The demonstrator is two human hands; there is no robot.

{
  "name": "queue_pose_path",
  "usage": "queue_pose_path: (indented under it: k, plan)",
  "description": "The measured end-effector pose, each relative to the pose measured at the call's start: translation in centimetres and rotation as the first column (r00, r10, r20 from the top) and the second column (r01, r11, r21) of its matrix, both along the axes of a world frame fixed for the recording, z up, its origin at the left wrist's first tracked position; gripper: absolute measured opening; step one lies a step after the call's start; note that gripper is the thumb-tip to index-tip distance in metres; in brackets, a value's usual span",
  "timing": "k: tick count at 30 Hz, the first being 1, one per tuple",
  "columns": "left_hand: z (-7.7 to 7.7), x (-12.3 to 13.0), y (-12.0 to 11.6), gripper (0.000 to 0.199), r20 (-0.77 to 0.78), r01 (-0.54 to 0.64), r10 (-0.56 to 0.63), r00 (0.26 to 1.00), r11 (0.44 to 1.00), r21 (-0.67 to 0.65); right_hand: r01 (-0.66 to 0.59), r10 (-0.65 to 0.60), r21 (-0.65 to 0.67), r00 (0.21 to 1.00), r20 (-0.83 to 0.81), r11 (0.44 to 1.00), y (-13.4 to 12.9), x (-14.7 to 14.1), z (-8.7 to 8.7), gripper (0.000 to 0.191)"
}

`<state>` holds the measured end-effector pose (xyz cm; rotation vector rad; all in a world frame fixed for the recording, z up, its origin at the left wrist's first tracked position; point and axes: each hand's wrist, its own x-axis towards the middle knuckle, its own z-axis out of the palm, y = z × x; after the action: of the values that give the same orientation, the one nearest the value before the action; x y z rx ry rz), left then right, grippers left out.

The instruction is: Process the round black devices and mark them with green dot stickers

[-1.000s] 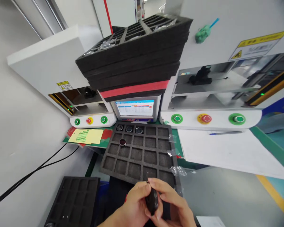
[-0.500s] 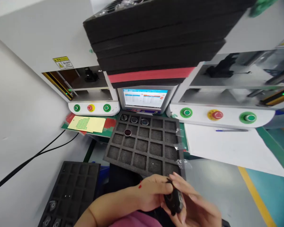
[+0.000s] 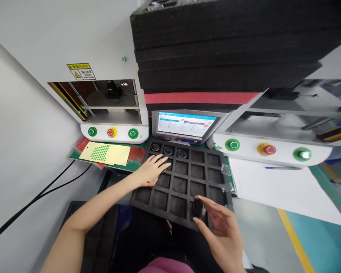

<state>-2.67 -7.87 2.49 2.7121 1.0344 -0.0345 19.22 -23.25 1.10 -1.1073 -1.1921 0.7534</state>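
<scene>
My left hand (image 3: 152,171) reaches over the black foam tray (image 3: 174,178), fingers stretched and slightly apart above its second row. Under those fingertips lies part of a small round piece, mostly hidden. Between the thumb and fingers of my right hand (image 3: 223,227), a round black watch case (image 3: 198,209) is held over the tray's near right corner. Along the tray's back row, dark round watch-like pieces sit in separate compartments: one at the left (image 3: 155,147), a middle one (image 3: 168,151) and a right one (image 3: 182,154).
A monitor (image 3: 184,124) stands behind the tray, below stacked black foam sheets (image 3: 216,57). Machine panels with buttons flank it, left (image 3: 113,132) and right (image 3: 272,149). A yellow card with green dots (image 3: 105,152), white paper (image 3: 275,189) and a pen (image 3: 282,168) lie alongside.
My hands have separated. The left let go of the watch case and moved forward and left over the tray; the right keeps the case, now tilted differently. The camera view has shifted.
</scene>
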Motion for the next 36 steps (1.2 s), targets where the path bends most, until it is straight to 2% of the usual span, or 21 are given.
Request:
queue_pose_path:
  k: [2, 5, 9, 12, 15, 19, 22, 25, 27, 30, 33, 36]
  plan:
    - [-0.4, 0.1, 1.9, 0.060, -0.124, 0.095, -0.098, 0.987, 0.995, -0.029, 0.046, -0.047, 0.011, 0.996, 0.069, 0.999, -0.2, 0.5, -0.2, 0.031]
    - [-0.4, 0.9, 3.4, 0.044, -0.178, 0.140, -0.146, 0.973, 0.989, -0.047, 0.085, -0.093, 0.039, 0.959, 0.266, 0.996, -0.6, 1.3, -0.7, 0.028]
    - [0.3, 1.9, 4.1, 0.030, -0.256, 0.158, -0.165, 0.952, 0.986, -0.048, 0.052, -0.086, 0.073, 0.790, 0.607, 0.996, 0.8, 3.2, -2.3, 0.021]
    - [0.6, 2.3, 4.5, 0.032, -0.286, 0.146, -0.155, 0.946, 0.988, -0.050, -0.042, -0.007, 0.055, 0.729, 0.685, 0.998, 4.7, 5.2, -3.6, 0.017]
    - [0.8, 2.3, 4.5, 0.033, -0.300, 0.125, -0.133, 0.945, 0.991, -0.045, -0.130, 0.110, -0.030, 0.665, 0.739, 0.991, 10.1, 7.0, -4.4, 0.019]
    - [1.6, 2.3, 4.1, 0.034, -0.303, 0.097, -0.100, 0.948, 0.995, -0.026, -0.200, 0.241, -0.152, 0.571, 0.785, 0.968, 16.7, 7.4, -4.9, 0.026]
    - [2.6, 2.3, 4.5, 0.036, -0.286, 0.040, -0.036, 0.958, 0.999, 0.007, -0.237, 0.308, -0.212, 0.523, 0.795, 0.948, 19.2, 6.8, -5.1, 0.028]
    - [3.1, 2.3, 5.8, 0.039, -0.232, -0.075, 0.087, 0.969, 0.995, 0.061, -0.252, 0.341, -0.244, 0.492, 0.801, 0.936, 19.7, 7.9, -4.8, 0.029]
    - [2.8, 2.1, 6.9, 0.037, -0.186, -0.151, 0.161, 0.969, 0.986, 0.067, -0.206, 0.320, -0.249, 0.484, 0.814, 0.946, 19.9, 10.5, -4.1, 0.030]
    - [1.5, 1.8, 8.2, 0.035, -0.141, -0.234, 0.234, 0.962, 0.972, 0.018, -0.042, 0.231, -0.241, 0.478, 0.847, 0.970, 21.2, 16.9, -1.9, 0.026]
    - [0.4, 1.7, 8.6, 0.036, -0.121, -0.288, 0.283, 0.951, 0.957, -0.028, 0.155, 0.115, -0.210, 0.467, 0.877, 0.965, 24.3, 23.3, 0.7, 0.022]
    - [0.2, 1.8, 8.6, 0.037, -0.101, -0.326, 0.320, 0.942, 0.944, -0.043, 0.312, -0.003, -0.164, 0.473, 0.881, 0.936, 28.8, 27.5, 2.6, 0.022]
